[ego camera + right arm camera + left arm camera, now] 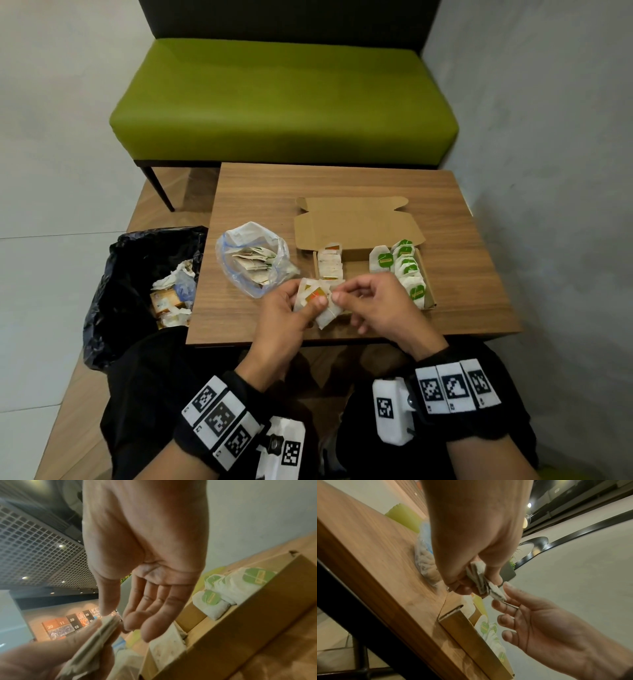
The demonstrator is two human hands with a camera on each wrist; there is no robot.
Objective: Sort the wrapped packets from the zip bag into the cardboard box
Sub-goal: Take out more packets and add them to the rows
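Observation:
My left hand [313,303] [471,588] grips a small stack of white wrapped packets [315,294] [477,577] [96,639] with an orange label, just above the table's front edge. My right hand [337,297] [116,618] pinches the right edge of the stack with thumb and forefinger, its other fingers loose. The clear zip bag [251,260] [424,561] lies to the left with several packets inside. The open cardboard box [356,222] [471,635] [240,628] holds a row of orange-labelled packets [330,263] on its left and green-labelled packets [407,267] [240,582] on its right.
The wooden table [462,257] is small, and its front edge is under my hands. A black bin bag [137,284] with crumpled waste stands on the floor to its left. A green bench [284,102] stands behind it and a grey wall runs close on the right.

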